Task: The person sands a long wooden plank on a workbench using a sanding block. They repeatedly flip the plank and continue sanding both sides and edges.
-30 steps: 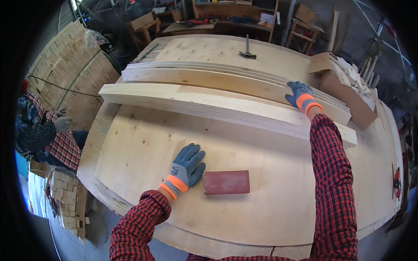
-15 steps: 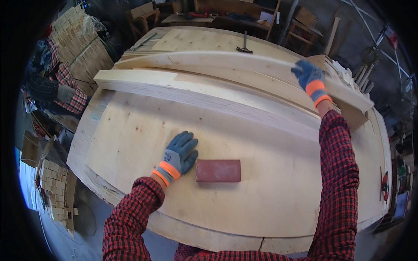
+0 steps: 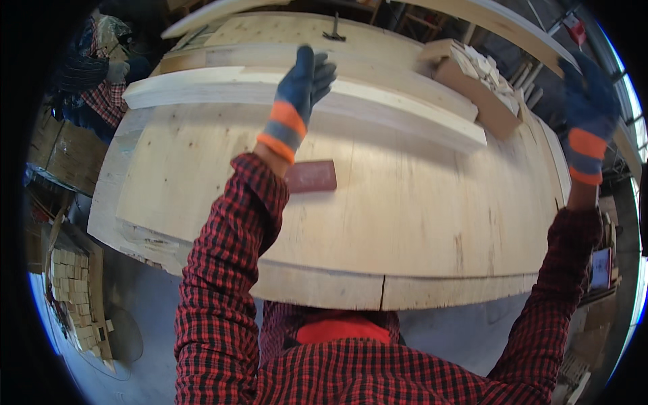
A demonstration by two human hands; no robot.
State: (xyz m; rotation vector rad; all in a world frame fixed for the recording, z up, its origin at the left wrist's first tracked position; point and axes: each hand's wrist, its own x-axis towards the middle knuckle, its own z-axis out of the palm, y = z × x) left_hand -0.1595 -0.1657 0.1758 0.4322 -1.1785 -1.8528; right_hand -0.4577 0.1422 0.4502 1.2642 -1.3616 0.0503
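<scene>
The board [image 3: 513, 28] is now lifted clear of the stack [image 3: 398, 82], at upper right of the frame, its end seemingly gripped by the blurred right hand [image 3: 590, 100]; the left hand [image 3: 305, 79], raised off the surface [image 3: 405, 229], is open, empty.

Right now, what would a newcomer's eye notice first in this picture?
Probably the long pale board, held up by the gloved right hand at the upper right and running out of the top edge. Next come the open left hand, raised over the stacked boards, and the dark red block near the picture's centre.
</scene>
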